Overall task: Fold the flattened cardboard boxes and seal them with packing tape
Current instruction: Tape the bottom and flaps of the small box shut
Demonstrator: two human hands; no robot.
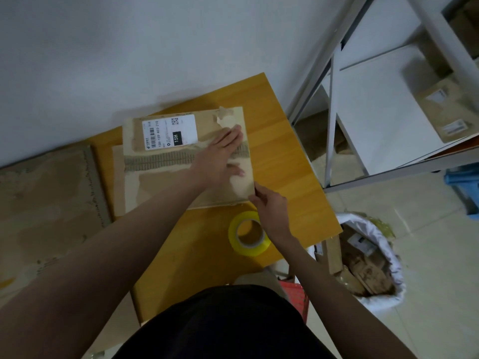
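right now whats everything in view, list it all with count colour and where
flattened cardboard box: one, brown with a white shipping label, on the table, a second cardboard sheet under it
shipping label: one, white with black print, far left part of the box
tape roll: one, yellow, flat on the table near the box's near right corner
table: one, orange wood, against the wall
cardboard pile: brown, left of the table, count unclear
bin: one, white liner, cardboard scraps inside, on the floor at right
shelf rack: one, white and grey, upper right
left hand: flat, pressing on the box
right hand: pinches the box's near right corner
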